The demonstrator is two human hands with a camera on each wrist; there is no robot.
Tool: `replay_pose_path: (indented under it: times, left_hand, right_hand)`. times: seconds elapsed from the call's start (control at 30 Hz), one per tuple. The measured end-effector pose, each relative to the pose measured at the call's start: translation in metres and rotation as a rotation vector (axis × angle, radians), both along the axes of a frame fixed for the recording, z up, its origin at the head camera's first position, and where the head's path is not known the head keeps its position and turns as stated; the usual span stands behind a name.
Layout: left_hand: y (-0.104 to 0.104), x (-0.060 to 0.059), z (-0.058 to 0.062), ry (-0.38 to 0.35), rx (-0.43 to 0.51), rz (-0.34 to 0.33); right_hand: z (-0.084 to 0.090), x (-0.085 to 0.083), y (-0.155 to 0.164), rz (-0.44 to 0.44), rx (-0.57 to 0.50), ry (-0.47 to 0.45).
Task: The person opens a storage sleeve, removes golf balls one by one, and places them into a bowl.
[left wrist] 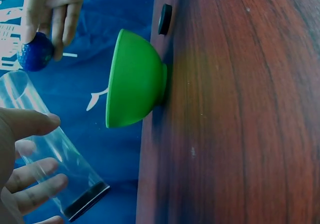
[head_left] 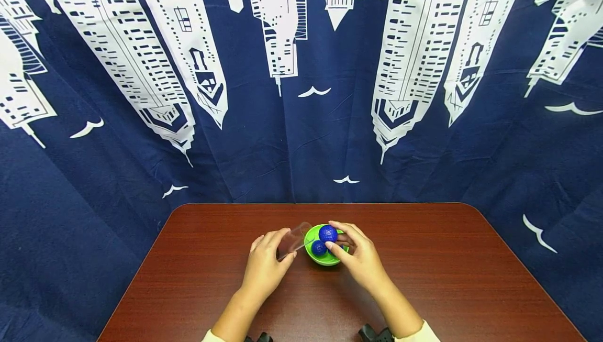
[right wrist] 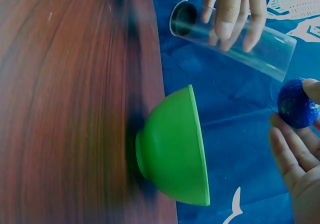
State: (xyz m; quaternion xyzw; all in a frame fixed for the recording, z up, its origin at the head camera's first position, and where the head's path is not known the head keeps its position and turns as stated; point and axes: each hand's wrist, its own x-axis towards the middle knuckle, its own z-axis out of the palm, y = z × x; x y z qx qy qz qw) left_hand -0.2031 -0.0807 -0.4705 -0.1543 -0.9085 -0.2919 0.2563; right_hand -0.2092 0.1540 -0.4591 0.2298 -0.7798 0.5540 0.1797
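On the brown table point(head_left: 424, 279), two hands work at a green bowl point(head_left: 311, 250) with a clear tube and blue balls.

From the head camera, the left hand point(head_left: 266, 266) grips a clear plastic tube point(head_left: 294, 240), tilted with its open end toward the bowl's rim at 3 o'clock; the right hand point(head_left: 360, 255) pinches a blue ball point(head_left: 327, 233) just above the bowl, while a second blue ball point(head_left: 319, 248) lies inside at 7 o'clock of the first. From the left wrist, curled fingers point(left wrist: 35, 176) wrap the tube point(left wrist: 47, 149), the bowl point(left wrist: 135, 79) stands at 1 o'clock, and the held ball point(left wrist: 35, 51) is at 12 o'clock. From the right wrist, fingertips point(right wrist: 287, 134) pinch the ball point(right wrist: 297, 104), the tube point(right wrist: 230, 36) lies at 11 o'clock, and the bowl point(right wrist: 172, 149) at 8 o'clock.
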Motion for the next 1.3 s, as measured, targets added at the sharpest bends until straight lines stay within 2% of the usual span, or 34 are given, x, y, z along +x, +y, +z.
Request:
replay_pose_path:
  times: [0.4,0.67,0.83,1.03,1.3]
  left_hand:
    - [-0.001,-0.004,-0.01,-0.213,0.18,-0.011]
    - [-0.001,-0.009,-0.021,-0.318,0.25,-0.045]
    - [0.0,-0.009,-0.024,-0.345,0.275,-0.067]
    - [0.001,-0.009,-0.027,-0.369,0.283,-0.057]
    - [0.001,-0.01,-0.031,-0.364,0.283,-0.071]
  right_hand:
    - [-0.006,-0.01,0.01,-0.019,0.288,-0.028]
    - [-0.012,-0.013,0.011,-0.049,0.474,0.032]
    - [-0.014,-0.015,0.01,-0.066,0.53,0.034]
    - [-0.015,-0.017,0.01,-0.076,0.589,0.029]
    - [-0.014,-0.02,0.011,-0.037,0.678,0.027]
